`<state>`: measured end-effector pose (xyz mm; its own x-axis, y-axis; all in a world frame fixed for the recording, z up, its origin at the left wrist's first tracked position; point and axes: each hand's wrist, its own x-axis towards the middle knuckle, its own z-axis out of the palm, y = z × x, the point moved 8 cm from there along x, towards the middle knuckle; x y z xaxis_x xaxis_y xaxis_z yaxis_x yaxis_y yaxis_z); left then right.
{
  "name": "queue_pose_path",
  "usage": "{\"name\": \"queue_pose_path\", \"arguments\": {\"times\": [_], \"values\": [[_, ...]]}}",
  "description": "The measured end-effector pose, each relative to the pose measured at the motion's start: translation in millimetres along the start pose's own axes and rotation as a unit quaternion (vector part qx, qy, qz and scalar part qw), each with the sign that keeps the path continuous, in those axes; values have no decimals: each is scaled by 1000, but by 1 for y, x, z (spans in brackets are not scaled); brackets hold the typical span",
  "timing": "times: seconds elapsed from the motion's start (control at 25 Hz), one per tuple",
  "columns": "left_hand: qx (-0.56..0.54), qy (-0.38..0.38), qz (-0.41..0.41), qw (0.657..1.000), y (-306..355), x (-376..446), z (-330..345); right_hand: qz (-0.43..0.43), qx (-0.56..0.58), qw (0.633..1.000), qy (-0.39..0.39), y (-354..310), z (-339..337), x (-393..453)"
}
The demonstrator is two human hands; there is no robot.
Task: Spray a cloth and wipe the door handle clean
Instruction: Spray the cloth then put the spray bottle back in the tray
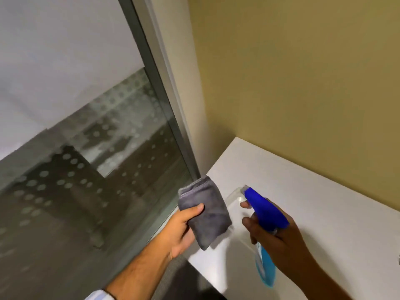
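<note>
A folded grey cloth (pixel 204 213) hangs in front of you, pinched in your left hand (pixel 180 229) with the thumb pressed on its near face and the fingers hidden behind it. Just beside it, your right hand (pixel 279 239) is wrapped around the neck of a spray bottle (pixel 265 215), its blue head aimed at the cloth and a finger curled at the trigger. Pale blue liquid shows in the clear body below your palm.

Both hover above a white countertop (pixel 324 213) set against a yellow wall (pixel 303 83), with a glass door (pixel 86 169) and its metal frame (pixel 171 118) to your left. The door handle is not in view.

The risks look small but real. The nozzle sits off to one side of the cloth, so a squeeze may send mist past its edge onto the countertop or the glass. The cloth is held by one side only, and a hard spray could fold it back. Too much liquid would drip before you reach the handle.
</note>
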<state>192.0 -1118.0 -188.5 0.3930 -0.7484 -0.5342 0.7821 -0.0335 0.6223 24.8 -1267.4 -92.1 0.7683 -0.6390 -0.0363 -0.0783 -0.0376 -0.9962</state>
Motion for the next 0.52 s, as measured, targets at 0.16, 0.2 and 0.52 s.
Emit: {"name": "queue_pose_path", "arguments": {"times": [0.16,0.2,0.52], "values": [[-10,12,55,998,20,-47,-34,58,38,989,-129,-8,96,-18],[-19,33,60,997,23,-57,-49,78,27,986,-145,-6,118,-23],[-168,-1,25,986,48,-119,-144,56,-109,978,-168,-25,237,-52]]}}
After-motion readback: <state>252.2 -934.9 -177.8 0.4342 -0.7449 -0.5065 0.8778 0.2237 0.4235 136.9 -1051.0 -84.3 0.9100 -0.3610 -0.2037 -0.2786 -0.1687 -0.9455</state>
